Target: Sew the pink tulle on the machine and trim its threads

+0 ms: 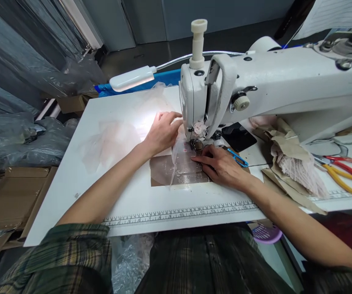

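A white sewing machine (198,94) stands over the table, with its needle area just above a strip of sheer pale fabric (183,157). My left hand (165,130) rests left of the machine head, fingers bent and apart, their tips close to the head and the fabric. To the right of the presser foot, my right hand (218,163) lies low with the index finger stretched onto the fabric. Beneath the sheer strip is a shiny brownish plate (160,171). Blue thread snips (237,158) lie just beyond my right hand. A pale fabric flower (199,128) hangs at the needle area.
More sheer pinkish fabric (111,139) lies on the white table (126,196) at left. A lamp (133,79) lights it. A ruler strip (182,214) runs along the front edge. At right are a black phone-like slab (238,136), crumpled brown paper (286,143) and red-and-yellow-handled tools (344,171).
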A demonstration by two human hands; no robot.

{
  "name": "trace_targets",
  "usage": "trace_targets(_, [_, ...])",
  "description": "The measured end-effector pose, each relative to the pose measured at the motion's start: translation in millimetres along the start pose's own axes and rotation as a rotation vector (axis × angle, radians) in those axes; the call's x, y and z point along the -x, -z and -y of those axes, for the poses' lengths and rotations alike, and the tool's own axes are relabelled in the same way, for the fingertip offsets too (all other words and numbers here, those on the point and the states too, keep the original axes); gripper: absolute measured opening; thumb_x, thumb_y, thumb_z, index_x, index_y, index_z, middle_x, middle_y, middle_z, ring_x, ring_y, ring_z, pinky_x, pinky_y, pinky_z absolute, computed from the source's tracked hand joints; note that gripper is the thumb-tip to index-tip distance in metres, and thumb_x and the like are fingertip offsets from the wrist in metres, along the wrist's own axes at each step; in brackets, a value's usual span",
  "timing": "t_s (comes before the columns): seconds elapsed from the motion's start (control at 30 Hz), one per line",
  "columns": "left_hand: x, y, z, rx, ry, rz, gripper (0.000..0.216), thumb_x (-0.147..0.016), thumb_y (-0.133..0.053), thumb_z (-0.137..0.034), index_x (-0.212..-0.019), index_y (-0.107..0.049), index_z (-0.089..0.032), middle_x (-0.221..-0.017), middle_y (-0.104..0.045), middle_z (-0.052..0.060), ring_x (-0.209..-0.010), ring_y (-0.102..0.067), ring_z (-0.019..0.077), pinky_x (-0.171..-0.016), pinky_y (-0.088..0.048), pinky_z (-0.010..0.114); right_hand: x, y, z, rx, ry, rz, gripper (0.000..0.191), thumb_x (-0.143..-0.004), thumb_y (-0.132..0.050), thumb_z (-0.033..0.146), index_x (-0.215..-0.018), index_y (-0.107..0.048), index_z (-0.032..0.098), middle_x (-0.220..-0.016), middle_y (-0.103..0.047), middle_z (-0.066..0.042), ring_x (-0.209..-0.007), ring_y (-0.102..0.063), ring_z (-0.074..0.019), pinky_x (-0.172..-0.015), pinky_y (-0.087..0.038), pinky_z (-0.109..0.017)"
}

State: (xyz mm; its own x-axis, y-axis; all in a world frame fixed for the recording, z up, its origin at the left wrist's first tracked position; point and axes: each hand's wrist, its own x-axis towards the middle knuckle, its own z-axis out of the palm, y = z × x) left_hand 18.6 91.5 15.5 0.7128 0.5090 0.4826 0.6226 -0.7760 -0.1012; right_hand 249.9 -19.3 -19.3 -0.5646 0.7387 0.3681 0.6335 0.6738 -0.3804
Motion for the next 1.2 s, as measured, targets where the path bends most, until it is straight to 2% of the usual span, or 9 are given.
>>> trace_targets(0.03, [9,7,-8,0.013,-0.005,-0.052,0.022,-0.085,-0.046,-0.005,-0.097,-0.061,-0.015,-0.103,-0.064,0.014,-0.092,-0.056,0.0256,-0.080,-0.044,0.044,0,0,0,-0.001,-0.003,-0.002,0.033,-0.093,-0.050,0.018,-0.119,-0.070,0.019,-0.101,-0.059,-0.014,-0.092,-0.053,-0.0269,-0.084,-0.049,-0.044])
trace_targets(0.1, [27,20,-27,0.088,-0.084,-0.071,0.015,-0.088,-0.050,-0.007,-0.093,-0.062,-0.014,-0.098,-0.066,0.012,-0.085,-0.058,0.0215,-0.074,-0.045,0.039,0,-1,1,0.003,-0.002,-0.008,0.033,-0.094,-0.049,0.019,-0.120,-0.070,0.019,-0.101,-0.059,-0.013,-0.092,-0.053,-0.0269,-0.084,-0.049,-0.045])
trace_targets(0.2, [48,34,-54,0.305,-0.256,0.013,0.009,-0.089,-0.055,-0.013,-0.088,-0.064,-0.014,-0.090,-0.070,0.007,-0.077,-0.061,0.0158,-0.068,-0.047,0.031,1,-2,1,0.002,0.009,-0.024,0.034,-0.094,-0.048,0.019,-0.121,-0.069,0.018,-0.102,-0.059,-0.014,-0.094,-0.053,-0.0274,-0.084,-0.049,-0.045])
trace_targets(0.3, [61,40,-68,0.432,-0.325,0.069,0.011,-0.087,-0.058,-0.019,-0.093,-0.066,-0.014,-0.093,-0.072,0.008,-0.080,-0.064,0.0169,-0.072,-0.051,0.033,1,-2,0,-0.009,0.012,-0.037,0.033,-0.094,-0.049,0.018,-0.120,-0.070,0.017,-0.103,-0.059,-0.014,-0.096,-0.053,-0.0278,-0.086,-0.049,-0.046])
trace_targets(0.47, [66,38,-70,0.464,-0.354,0.097,0.016,-0.087,-0.056,-0.020,-0.097,-0.068,-0.016,-0.097,-0.073,0.008,-0.085,-0.067,0.0184,-0.074,-0.051,0.035,1,-2,-1,-0.027,0.016,-0.046,0.033,-0.093,-0.050,0.018,-0.118,-0.071,0.020,-0.101,-0.058,-0.013,-0.097,-0.053,-0.0275,-0.088,-0.049,-0.046])
trace_targets(0.73, [65,34,-73,0.412,-0.342,0.071,0.011,-0.088,-0.059,-0.019,-0.092,-0.069,-0.017,-0.093,-0.074,0.006,-0.075,-0.066,0.0157,-0.068,-0.051,0.032,0,-2,-3,-0.023,0.018,-0.052,0.034,-0.091,-0.051,0.016,-0.118,-0.071,0.019,-0.100,-0.058,-0.013,-0.095,-0.052,-0.0268,-0.087,-0.048,-0.045])
trace_targets(0.9, [69,31,-75,0.453,-0.309,0.057,0.017,-0.087,-0.059,-0.019,-0.099,-0.068,-0.012,-0.103,-0.072,0.013,-0.089,-0.067,0.0206,-0.076,-0.056,0.037,1,-3,-4,-0.024,0.018,-0.045,0.033,-0.092,-0.050,0.017,-0.118,-0.071,0.020,-0.100,-0.058,-0.012,-0.096,-0.052,-0.0266,-0.088,-0.048,-0.045])
trace_targets(1.2, [66,36,-75,0.425,-0.367,0.140,0.022,-0.087,-0.054,-0.026,-0.098,-0.068,-0.012,-0.098,-0.072,0.013,-0.086,-0.065,0.0222,-0.077,-0.055,0.040,1,-3,-7,0.008,0.068,-0.046,0.033,-0.092,-0.049,0.017,-0.117,-0.071,0.018,-0.101,-0.056,-0.012,-0.093,-0.051,-0.0256,-0.086,-0.048,-0.044])
